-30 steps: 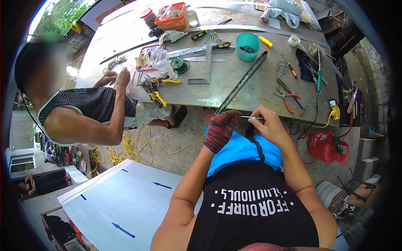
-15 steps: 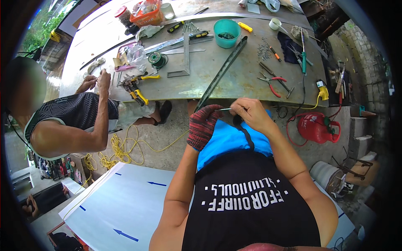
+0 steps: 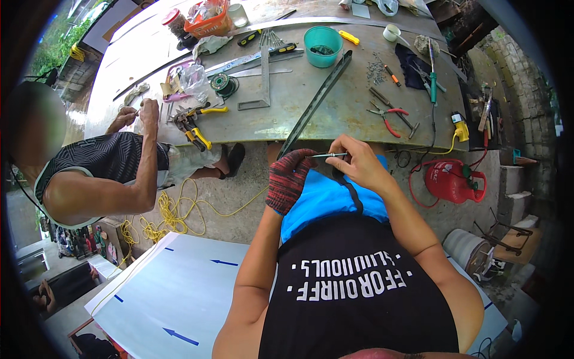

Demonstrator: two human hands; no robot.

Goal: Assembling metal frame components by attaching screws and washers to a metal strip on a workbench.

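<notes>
My left hand [image 3: 290, 181] wears a red and black knit glove and is closed round one end of a thin silver metal rod [image 3: 326, 155]. The rod lies roughly level just beyond the table's near edge. Its other end is pinched by my bare right hand [image 3: 354, 160]. A long dark metal channel [image 3: 315, 103] slants across the table, its lower end coming down beside the glove. Whether the glove also touches the channel, I cannot tell.
The metal table [image 3: 263, 128] holds yellow-handled snips [image 3: 191, 128], red-handled pliers [image 3: 388, 119], a green bowl [image 3: 323, 46], a square [image 3: 264, 90] and a soldering iron [image 3: 433, 84]. At left another person [image 3: 101, 167] works. A red gas cylinder [image 3: 451, 181] stands at right; yellow cord [image 3: 179, 206] lies on the floor.
My right hand has shifted slightly and its fingers have lifted, so more of the rod shows. My left hand has barely moved.
</notes>
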